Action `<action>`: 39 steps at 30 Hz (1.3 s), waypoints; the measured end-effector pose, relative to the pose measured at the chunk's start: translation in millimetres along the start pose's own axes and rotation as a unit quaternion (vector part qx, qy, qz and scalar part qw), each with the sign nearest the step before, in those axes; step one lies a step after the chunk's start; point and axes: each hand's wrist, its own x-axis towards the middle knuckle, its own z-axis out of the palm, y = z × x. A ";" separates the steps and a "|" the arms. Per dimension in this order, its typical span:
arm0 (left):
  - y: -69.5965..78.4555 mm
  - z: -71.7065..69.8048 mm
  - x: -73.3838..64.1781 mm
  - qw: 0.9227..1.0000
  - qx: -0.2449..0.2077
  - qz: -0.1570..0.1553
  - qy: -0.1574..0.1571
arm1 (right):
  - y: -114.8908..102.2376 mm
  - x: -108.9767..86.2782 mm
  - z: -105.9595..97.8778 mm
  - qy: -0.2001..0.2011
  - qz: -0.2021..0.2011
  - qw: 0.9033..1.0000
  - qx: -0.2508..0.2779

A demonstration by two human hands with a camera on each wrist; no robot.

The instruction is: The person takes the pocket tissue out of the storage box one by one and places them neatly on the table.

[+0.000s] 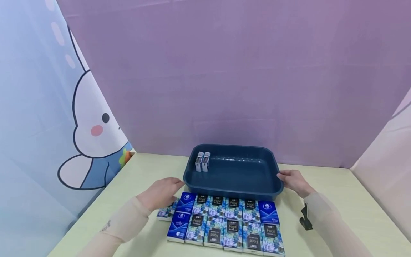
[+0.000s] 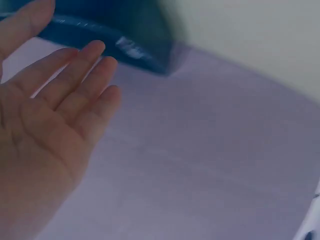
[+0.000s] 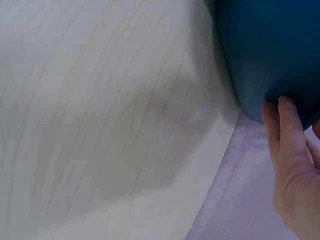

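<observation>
A dark blue plastic basin [image 1: 237, 178] stands on the table against the back curtain. Two small tissue packs [image 1: 202, 162] stand on end inside it, at the left. My right hand [image 1: 296, 182] grips the basin's right rim, thumb on top; the right wrist view has its fingers [image 3: 289, 120] against the outer wall. At the left front corner, my left hand [image 1: 161, 193] holds nothing, its fingers extended in the left wrist view; whether they touch the rim is unclear. In front lie two rows of tissue packs, floral ones [image 1: 232, 232] and plain blue ones [image 1: 178, 225].
One floral pack [image 1: 165, 213] lies left of the rows, partly hidden under my left hand. Behind the basin a purple curtain [image 1: 224, 71] hangs down to the table [image 1: 346, 207]. A rabbit-print cloth [image 1: 93, 125] borders the left side.
</observation>
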 end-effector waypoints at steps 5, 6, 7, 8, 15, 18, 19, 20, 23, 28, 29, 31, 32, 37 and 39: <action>21.4 -31.1 27.2 0.994 0.074 0.067 0.044 | 0.1 0.1 0.3 0.007 0.000 1.000 0.004; 26.1 -35.6 33.9 0.992 0.092 0.078 0.043 | -0.1 0.0 0.2 0.007 0.001 1.000 0.004; 30.7 -38.8 40.8 0.990 0.107 0.085 0.037 | -0.5 -0.1 0.2 0.006 0.002 1.000 0.004; 35.4 -41.2 48.1 0.988 0.122 0.091 0.027 | -0.5 -0.2 0.2 0.007 0.003 1.000 0.005; 58.4 -36.4 107.8 0.969 0.218 0.104 -0.051 | 1.2 -0.4 0.0 0.005 -0.008 1.000 0.010; 61.2 -27.9 130.6 0.961 0.250 0.099 -0.067 | 1.9 -0.7 0.8 0.004 -0.012 1.000 0.013; 61.7 -24.9 137.5 0.957 0.262 0.099 -0.074 | 2.6 -0.4 0.8 0.004 -0.012 1.000 0.013; 61.4 -20.9 144.1 0.954 0.270 0.099 -0.081 | 3.2 -0.2 1.2 0.005 -0.012 1.000 0.014; 59.9 -9.3 160.4 0.944 0.296 0.099 -0.105 | 3.6 0.8 2.3 0.008 -0.011 1.000 0.014; 55.6 8.8 178.2 0.939 0.307 0.089 -0.125 | -0.1 -1.9 3.3 0.006 -0.013 1.000 0.011; 54.9 11.7 181.0 0.939 0.306 0.089 -0.125 | -0.8 -2.7 3.6 0.009 -0.009 1.000 0.013; 53.7 16.6 186.7 0.939 0.308 0.085 -0.129 | -1.3 -3.9 4.4 0.011 -0.008 1.000 0.013; 52.7 19.8 190.7 0.938 0.310 0.081 -0.133 | -1.3 -4.2 5.0 0.012 -0.009 1.000 0.013; 34.0 59.3 229.9 0.927 0.327 0.053 -0.178 | 1.2 -5.0 7.6 0.010 -0.014 1.000 0.024; 15.0 91.3 255.7 0.931 0.322 0.056 -0.165 | 1.6 -4.9 6.0 0.013 -0.013 0.999 0.028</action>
